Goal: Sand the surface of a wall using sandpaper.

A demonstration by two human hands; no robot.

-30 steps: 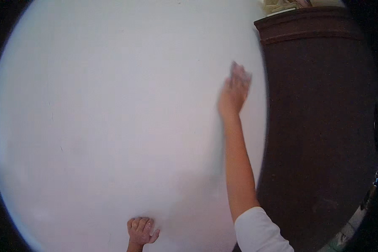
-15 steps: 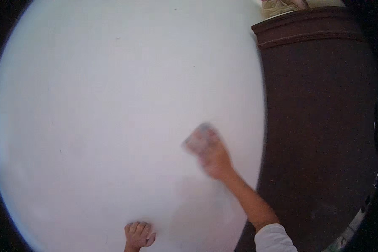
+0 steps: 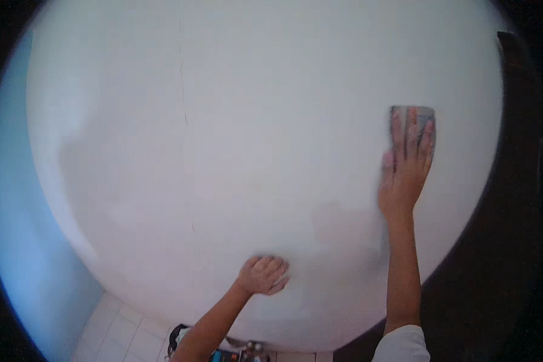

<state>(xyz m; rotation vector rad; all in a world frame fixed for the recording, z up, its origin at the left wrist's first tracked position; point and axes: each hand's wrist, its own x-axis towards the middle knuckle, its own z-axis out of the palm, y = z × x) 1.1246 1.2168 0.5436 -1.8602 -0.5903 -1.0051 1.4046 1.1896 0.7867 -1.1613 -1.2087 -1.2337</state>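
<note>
A broad white wall with a thin vertical crack left of its middle fills most of the head view. High on the right, my right hand presses a grey, folded piece of sandpaper flat against it, fingers stretched over the sheet and thumb out to the left. Lower down, near the middle, my left hand rests against the wall with its fingers curled closed. Whatever may lie under those fingers is hidden.
A dark brown upright panel borders the wall on the right. To the left stands a pale blue wall. White floor tiles show below, and a dark bag-like thing with several small items lies past my left forearm.
The view has shifted left, bringing in the blue wall and floor. My right hand has moved up and right with the sandpaper, from slanted to upright. My left hand appears higher.
</note>
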